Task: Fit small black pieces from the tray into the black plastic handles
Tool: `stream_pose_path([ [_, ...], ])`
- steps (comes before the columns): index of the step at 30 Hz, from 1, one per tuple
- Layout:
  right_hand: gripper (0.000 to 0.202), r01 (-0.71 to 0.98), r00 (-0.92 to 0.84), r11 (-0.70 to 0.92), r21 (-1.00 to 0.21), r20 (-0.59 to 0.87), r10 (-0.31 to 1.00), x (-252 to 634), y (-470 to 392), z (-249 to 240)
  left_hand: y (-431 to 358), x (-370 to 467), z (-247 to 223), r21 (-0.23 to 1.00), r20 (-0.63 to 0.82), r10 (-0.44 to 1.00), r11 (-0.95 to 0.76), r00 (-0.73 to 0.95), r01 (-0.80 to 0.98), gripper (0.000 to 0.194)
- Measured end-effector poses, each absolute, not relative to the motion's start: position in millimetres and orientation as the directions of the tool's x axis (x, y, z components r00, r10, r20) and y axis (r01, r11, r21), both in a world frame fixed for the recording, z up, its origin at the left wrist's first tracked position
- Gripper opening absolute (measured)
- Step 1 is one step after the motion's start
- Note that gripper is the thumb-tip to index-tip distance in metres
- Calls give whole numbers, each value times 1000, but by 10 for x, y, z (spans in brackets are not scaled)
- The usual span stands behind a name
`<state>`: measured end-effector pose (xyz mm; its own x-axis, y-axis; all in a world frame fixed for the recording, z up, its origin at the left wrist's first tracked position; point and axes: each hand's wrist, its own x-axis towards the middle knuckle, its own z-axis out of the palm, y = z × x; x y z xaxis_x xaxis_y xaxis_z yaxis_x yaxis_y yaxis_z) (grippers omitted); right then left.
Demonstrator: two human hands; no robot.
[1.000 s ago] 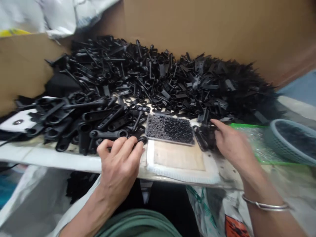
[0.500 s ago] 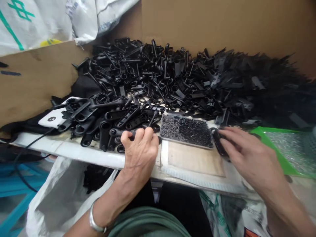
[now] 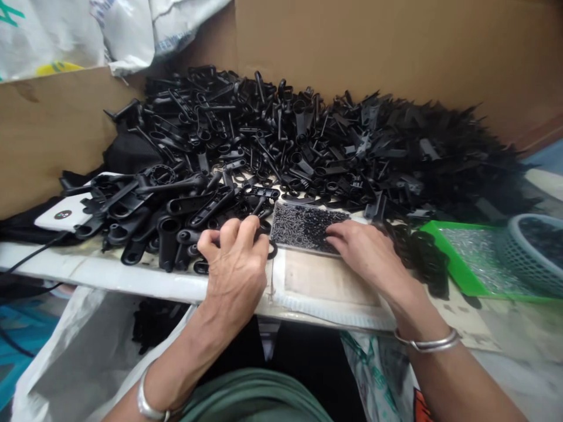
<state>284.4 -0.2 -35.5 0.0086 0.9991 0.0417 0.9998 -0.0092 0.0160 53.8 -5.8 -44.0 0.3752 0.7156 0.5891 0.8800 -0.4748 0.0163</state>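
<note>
My left hand [image 3: 237, 264] is curled over black plastic parts [image 3: 169, 234] at the table's front edge. Its fingers are closed round a black part, whose ring-shaped end [image 3: 272, 250] shows beside them. My right hand [image 3: 365, 249] reaches over the right end of a shallow clear tray [image 3: 328, 254] of small dark pieces [image 3: 303, 227]. Thumb and forefinger are pressed together at those pieces; anything between the tips is too small to make out.
A large heap of black parts [image 3: 264, 129] lies against the cardboard wall [image 3: 373, 47]. On the right stand a green tray [image 3: 472, 278] of clear pieces and a grey-blue basket [image 3: 528, 258]. A white device [image 3: 57, 215] lies left; a white sack [image 3: 74, 340] hangs below.
My right hand has moved left from a black part right of the clear tray onto the small pieces in it. My left hand stays among the black parts. The view has shifted right.
</note>
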Motion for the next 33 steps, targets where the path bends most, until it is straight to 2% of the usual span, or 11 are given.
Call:
stream_pose_path([
  [3,19,999,27,-28,27,15,1000,2837,17,-346,-146,561,-329,-29,604,663,-537,443,843,21],
  [6,21,999,35,-35,32,12,999,2822,12,-331,-229,677,-307,-95,464,642,-649,611,754,21],
  [9,20,999,30,-30,36,14,999,2809,-1,-323,-229,842,-396,-65,291,608,-757,738,650,15],
  [11,19,999,27,-27,43,10,1000,2809,-8,-318,-173,930,-464,-11,242,573,-806,783,592,14],
  [14,18,999,11,-11,47,-2,1000,2820,-4,-310,-48,970,-480,86,230,560,-827,796,556,14],
  [17,18,999,5,-5,37,-10,1000,2837,11,-308,81,929,-389,136,252,620,-783,743,607,20],
  [21,21,1000,10,-9,11,-26,1000,2864,19,-334,249,912,-264,75,252,680,-723,689,687,23],
  [26,20,1000,-16,15,-18,-48,999,2893,34,-367,441,1011,-199,35,113,696,-716,709,697,27],
  [33,16,999,10,-13,-31,-75,997,2871,73,-319,604,1033,-256,40,67,627,-779,776,626,28],
])
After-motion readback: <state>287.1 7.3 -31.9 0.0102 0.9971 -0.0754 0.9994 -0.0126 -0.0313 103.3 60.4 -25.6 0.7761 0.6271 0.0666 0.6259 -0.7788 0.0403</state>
